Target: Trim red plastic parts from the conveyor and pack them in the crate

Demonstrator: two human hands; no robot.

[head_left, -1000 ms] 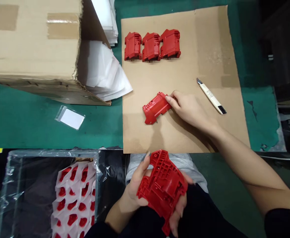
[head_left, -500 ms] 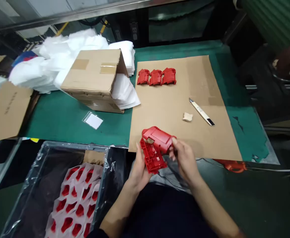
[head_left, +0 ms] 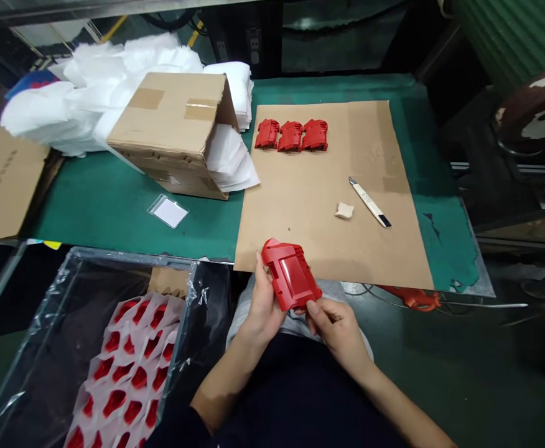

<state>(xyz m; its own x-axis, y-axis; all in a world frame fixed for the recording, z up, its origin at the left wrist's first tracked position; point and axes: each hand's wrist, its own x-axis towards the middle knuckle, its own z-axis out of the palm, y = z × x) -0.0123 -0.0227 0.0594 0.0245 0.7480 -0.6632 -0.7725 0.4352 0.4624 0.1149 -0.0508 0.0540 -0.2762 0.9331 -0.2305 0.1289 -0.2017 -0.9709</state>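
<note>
A red plastic housing part [head_left: 292, 275] is held above the near edge of the brown cardboard sheet [head_left: 300, 205], its smooth outer face with a long raised panel turned up. My left hand [head_left: 264, 306] cradles it from the left and below, thumb along its upper left edge. With thumb and fingers, my right hand [head_left: 331, 320] pinches its lower right end. Whether a second red part lies beneath it is hidden. On the sheet, a small cream-coloured piece [head_left: 344, 211] rests beside a craft knife [head_left: 369, 202].
Three red parts [head_left: 291, 135] stand in a row at the sheet's back. A cardboard box [head_left: 165, 124] with white foam sheets [head_left: 232, 158] sits to the left. Below the table edge, a lined bin [head_left: 74, 255] holds several wrapped red parts. An orange-red tool [head_left: 412, 297] hangs by the near edge.
Two red parts were visible in my hands, one showing its ribbed inside; now only one smooth outer face shows. My right hand has moved down to its lower end. The view has shifted slightly.
</note>
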